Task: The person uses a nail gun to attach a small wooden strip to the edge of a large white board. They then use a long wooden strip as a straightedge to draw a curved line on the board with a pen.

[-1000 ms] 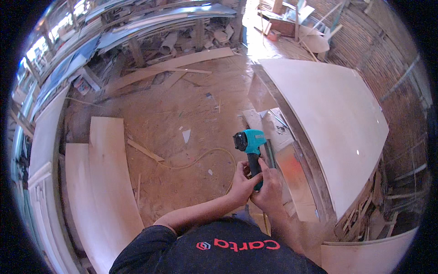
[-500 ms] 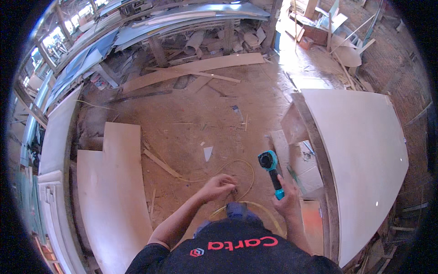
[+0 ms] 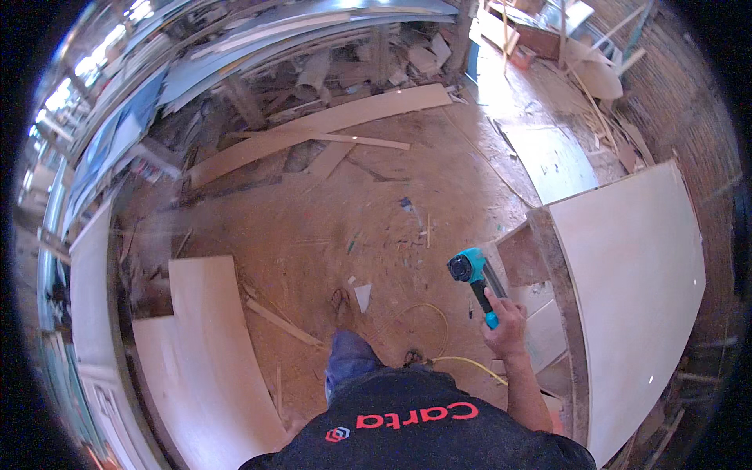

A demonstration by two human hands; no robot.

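Observation:
My right hand (image 3: 505, 323) is wrapped round the handle of a teal and black nail gun (image 3: 475, 274), held up in front of me on the right. Its round black cap faces left. Only a sliver of my left arm or hand (image 3: 294, 428) shows at my left side, beside the notched plywood panel (image 3: 207, 345); its fingers are hidden. A yellow air hose (image 3: 470, 363) runs along the floor near my feet, and I cannot make out where it joins the nail gun.
A workbench with a pale board top (image 3: 627, 290) stands close on the right. Another long bench (image 3: 95, 274) lines the left. Wood strips (image 3: 283, 323) and a white scrap (image 3: 363, 298) lie on the dusty floor. Far back, planks (image 3: 329, 129) lie before a rack of stacked sheets (image 3: 313, 35).
My left hand has dropped from in front of me to my left side. The nail gun stays in my right hand, slightly higher and farther right. One leg has stepped forward, and the view has shifted.

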